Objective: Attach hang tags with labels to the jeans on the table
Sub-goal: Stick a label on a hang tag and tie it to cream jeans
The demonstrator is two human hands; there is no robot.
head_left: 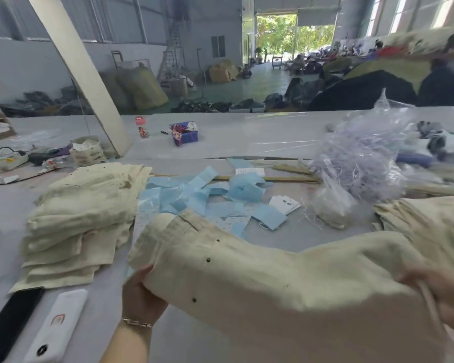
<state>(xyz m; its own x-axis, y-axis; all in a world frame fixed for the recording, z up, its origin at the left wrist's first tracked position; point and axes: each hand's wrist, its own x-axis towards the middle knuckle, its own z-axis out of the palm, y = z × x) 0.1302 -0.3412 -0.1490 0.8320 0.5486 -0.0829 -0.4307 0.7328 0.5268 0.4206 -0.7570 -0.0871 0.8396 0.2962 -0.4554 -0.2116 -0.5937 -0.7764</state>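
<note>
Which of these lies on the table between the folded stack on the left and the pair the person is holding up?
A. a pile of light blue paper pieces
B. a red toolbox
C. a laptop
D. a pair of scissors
A: light blue paper pieces are scattered on the table between the folded stack and the held pair, which both hands grip, left hand and right hand.

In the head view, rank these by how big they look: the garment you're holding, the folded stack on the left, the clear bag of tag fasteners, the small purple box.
1. Held garment, though it is nearest the camera, which inflates it.
2. Folded stack.
3. Clear bag; close to the stack in apparent size, so that order is unsure.
4. Purple box, smallest and farthest.
</note>
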